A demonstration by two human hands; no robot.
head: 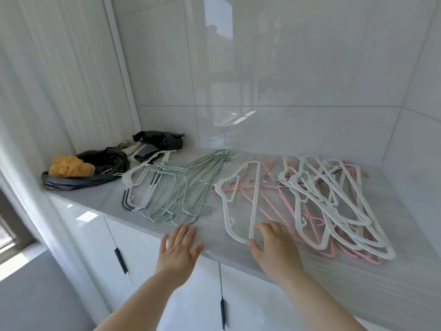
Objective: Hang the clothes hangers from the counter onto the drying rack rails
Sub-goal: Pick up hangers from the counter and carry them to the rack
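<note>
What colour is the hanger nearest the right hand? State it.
White, seen in the head view: the hanger by the right hand.

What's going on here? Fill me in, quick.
A person stands at a grey counter; no hanger is lifted yet. The right hand sits at the near end of a white plastic hanger, thumb and fingers either side of it; whether it is pinched is unclear. The left hand lies open by the counter's front edge, near a pile of green wire hangers. No drying rack is in view.

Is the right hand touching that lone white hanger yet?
Touching: the head view shows the right hand with thumb and forefinger against the white hanger's near end.
</note>
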